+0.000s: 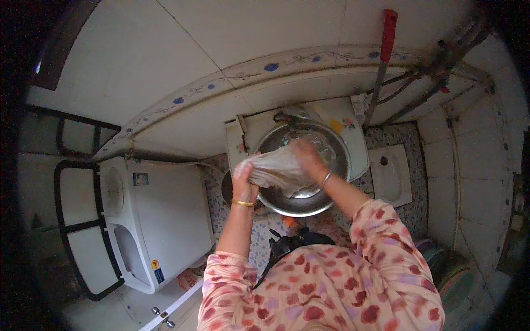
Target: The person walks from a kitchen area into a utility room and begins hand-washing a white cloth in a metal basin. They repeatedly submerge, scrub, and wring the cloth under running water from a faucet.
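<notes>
A pale, wet-looking cloth (276,167) is stretched between my two hands above a round metal basin (302,212). My left hand (245,177) is closed round the cloth's left end, at the basin's left rim. My right hand (310,158) is over the middle of the basin, its fingers pressed into the cloth's right end and slightly blurred. Shiny water shows in the basin behind the cloth. The cloth hides part of the basin's left side.
The basin sits on a white sink counter (356,144) with a tap (290,117) behind it. A red-handled tool (388,36) leans at the back right. A squat toilet (391,179) is in the floor to the right; a white washing machine (168,215) stands left.
</notes>
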Tool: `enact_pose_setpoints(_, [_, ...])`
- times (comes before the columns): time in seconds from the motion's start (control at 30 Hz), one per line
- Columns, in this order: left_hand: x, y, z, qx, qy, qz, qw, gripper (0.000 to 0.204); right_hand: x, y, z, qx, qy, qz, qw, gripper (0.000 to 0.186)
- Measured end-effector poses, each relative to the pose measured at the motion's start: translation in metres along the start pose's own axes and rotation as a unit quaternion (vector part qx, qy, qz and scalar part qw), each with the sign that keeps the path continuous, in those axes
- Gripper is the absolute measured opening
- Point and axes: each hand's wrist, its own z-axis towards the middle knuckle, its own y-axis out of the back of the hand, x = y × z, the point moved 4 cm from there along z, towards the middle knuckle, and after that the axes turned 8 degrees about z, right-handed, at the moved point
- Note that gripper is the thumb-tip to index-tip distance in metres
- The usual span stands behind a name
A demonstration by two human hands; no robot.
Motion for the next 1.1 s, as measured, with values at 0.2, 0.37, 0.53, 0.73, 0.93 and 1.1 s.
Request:
enact_pose_setpoints(0.2, [0.043, 0.015, 0.023, -0.043, 0.112, -0.162, 0.979, 0.022, 0.141, -0.060, -0.052, 0.196, 0.133, 0.036, 0.971, 0.017])
enact_pose_setpoints(0.37, [0.068, 0.006, 0.019, -0.089, 0.148, -0.253, 0.952, 0.032, 0.090, -0.056, -0.006, 0.144, 0.057, -0.139, 0.978, 0.017])
enact_pose_setpoints(0.53, [0.086, 0.027, 0.023, -0.146, 0.138, -0.203, 0.958, 0.034, 0.105, -0.061, -0.012, 0.193, 0.038, -0.132, 0.972, 0.015])
enact_pose_setpoints(0.73, [0.052, -0.013, 0.006, -0.110, 0.195, -0.256, 0.940, 0.037, 0.113, -0.051, -0.025, 0.131, 0.054, -0.110, 0.984, 0.021])
enact_pose_setpoints(0.93, [0.051, -0.001, 0.003, 0.028, 0.148, -0.253, 0.956, 0.025, 0.034, -0.039, 0.006, 0.163, 0.043, -0.076, 0.983, 0.029])
enact_pose_setpoints(1.1, [-0.004, -0.001, -0.010, 0.034, 0.032, 0.182, 0.982, 0.021, 0.045, 0.016, 0.018, 0.066, -0.182, 0.350, 0.917, 0.030])
